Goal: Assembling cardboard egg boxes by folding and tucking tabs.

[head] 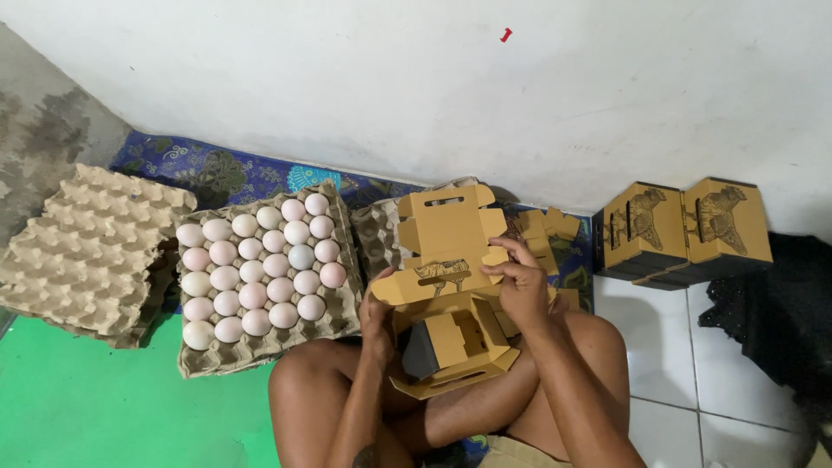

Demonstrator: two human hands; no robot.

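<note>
An unfolded yellow-brown cardboard egg carton [446,251] with a printed animal drawing is held over my lap. My left hand [375,316] grips its lower left edge, beside the half-formed box section [455,342]. My right hand [518,286] presses on the carton's right side, fingers curled over a flap. To the left, a grey paper tray [342,316] holds several pale pink and white eggs [260,269].
An empty stack of paper egg trays [82,251] lies at far left. Two assembled cartons [680,230] stand by the white wall at right. More flat cardboard [546,230] lies behind. A green mat [104,407], patterned blue cloth [225,173], dark fabric [776,321] and white tiles surround me.
</note>
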